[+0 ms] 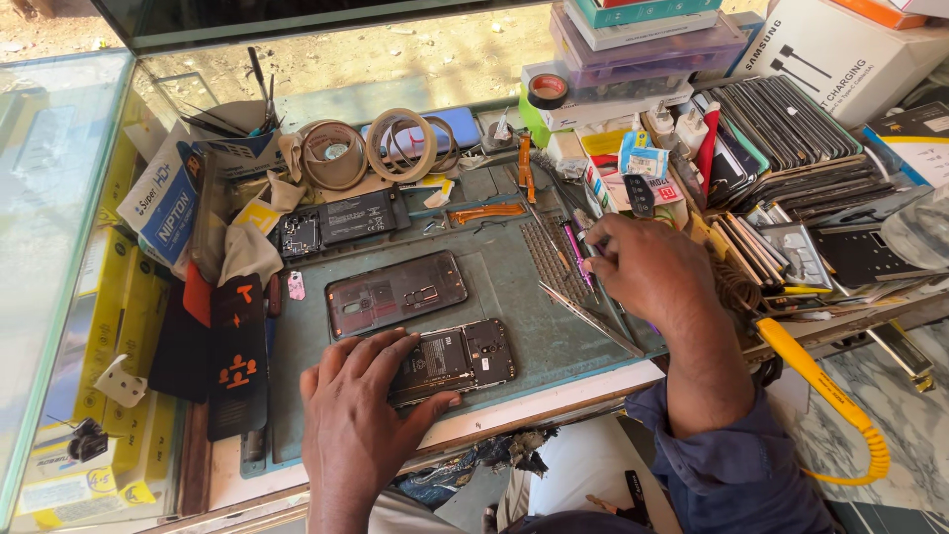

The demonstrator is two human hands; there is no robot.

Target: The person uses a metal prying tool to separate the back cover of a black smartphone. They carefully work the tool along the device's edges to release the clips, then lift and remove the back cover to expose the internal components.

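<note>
1. Left hand [356,415] lies flat, fingers spread, pressing down on the near end of an opened phone [455,358] at the front edge of the grey-green work mat [514,287]; I see it steadying the phone, not gripping it.
2. At the mat's far right edge, my right hand [647,272] has its fingers curled down among the small tools, beside a pink-handled tool [578,252]; I cannot tell whether it pinches anything.
3. Done, as I judge it: the phone's back is already off, its battery and boards showing. A translucent back cover [395,293] lies just behind it on the mat, apart from the phone.
4. A second stripped phone frame [341,222] rests further back, near tape rolls [400,146], with an orange flex cable [486,212] lying loose beside it.
5. Left, I judge: the inner work itself. Tweezers [591,318] lie untouched on the mat between my hands, and the cover is not yet back on.
</note>
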